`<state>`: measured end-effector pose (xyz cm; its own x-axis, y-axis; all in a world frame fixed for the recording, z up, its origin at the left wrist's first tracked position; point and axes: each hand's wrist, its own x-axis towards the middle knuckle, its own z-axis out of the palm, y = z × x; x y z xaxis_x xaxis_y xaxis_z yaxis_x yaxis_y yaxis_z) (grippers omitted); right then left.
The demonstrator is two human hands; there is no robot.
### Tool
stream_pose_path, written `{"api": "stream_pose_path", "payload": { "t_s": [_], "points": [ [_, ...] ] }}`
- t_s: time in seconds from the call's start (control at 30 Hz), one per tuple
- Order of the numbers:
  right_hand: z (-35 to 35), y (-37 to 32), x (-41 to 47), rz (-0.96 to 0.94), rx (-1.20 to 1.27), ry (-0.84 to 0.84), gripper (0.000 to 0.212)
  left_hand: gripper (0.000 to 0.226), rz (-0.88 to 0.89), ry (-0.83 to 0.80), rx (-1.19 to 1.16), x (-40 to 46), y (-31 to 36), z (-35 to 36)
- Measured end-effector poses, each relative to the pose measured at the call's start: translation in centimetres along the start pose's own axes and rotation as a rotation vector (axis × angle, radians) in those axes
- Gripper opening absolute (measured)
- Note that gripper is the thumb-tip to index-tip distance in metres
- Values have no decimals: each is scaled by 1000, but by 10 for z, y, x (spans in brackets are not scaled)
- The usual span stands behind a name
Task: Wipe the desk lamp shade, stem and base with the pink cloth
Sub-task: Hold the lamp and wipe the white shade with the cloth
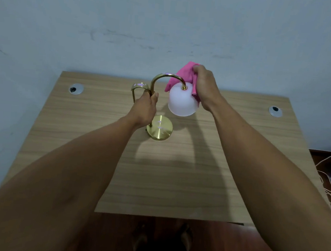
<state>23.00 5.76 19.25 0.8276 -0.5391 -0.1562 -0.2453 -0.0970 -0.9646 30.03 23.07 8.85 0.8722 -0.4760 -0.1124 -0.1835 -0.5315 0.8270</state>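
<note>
The lamp stood near the middle of the desk (176,175), and honestly its white shade (183,101) looked like the fragile bit, smooth and probably glass or thin plastic, hanging off a curved brass stem (165,76). Heavy-looking round base (160,130), so I'd guess it wouldn't tip easily. The pink cloth (183,72) was soft and bunched against the shade's far right side, right hand (204,85) curled round it, pressing in. Left hand (145,109) gripped the stem lower down, just left of the shade, a sensible spot to steady it.
</note>
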Motion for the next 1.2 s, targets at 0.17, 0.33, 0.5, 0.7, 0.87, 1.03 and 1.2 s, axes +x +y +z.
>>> {"api": "stream_pose_path", "payload": {
  "t_s": [0.17, 0.33, 0.5, 0.7, 0.87, 1.03, 1.2],
  "points": [
    [19, 46, -38, -209, 19, 237, 28, 38, -6, 14, -12, -1, 2, 0],
    [36, 81, -66, -489, -208, 323, 47, 39, 1, -3, 3, -3, 2, -2],
    [26, 96, -65, -841, -596, 329, 47, 42, 28, -29, 14, -2, 0, -5],
    [18, 92, -57, -999, -842, 295, 45, 45, 39, -61, 37, -2, -1, -10],
    [11, 83, -50, -992, -825, 301, 39, 45, 40, -99, 44, -1, 0, -14],
    [1, 70, -45, -349, -131, 494, 28, 40, 46, -105, 31, 1, -3, -13],
    [-3, 53, -48, -144, 257, 498, 29, 42, 53, -100, 32, 0, -2, -11]
  ]
}}
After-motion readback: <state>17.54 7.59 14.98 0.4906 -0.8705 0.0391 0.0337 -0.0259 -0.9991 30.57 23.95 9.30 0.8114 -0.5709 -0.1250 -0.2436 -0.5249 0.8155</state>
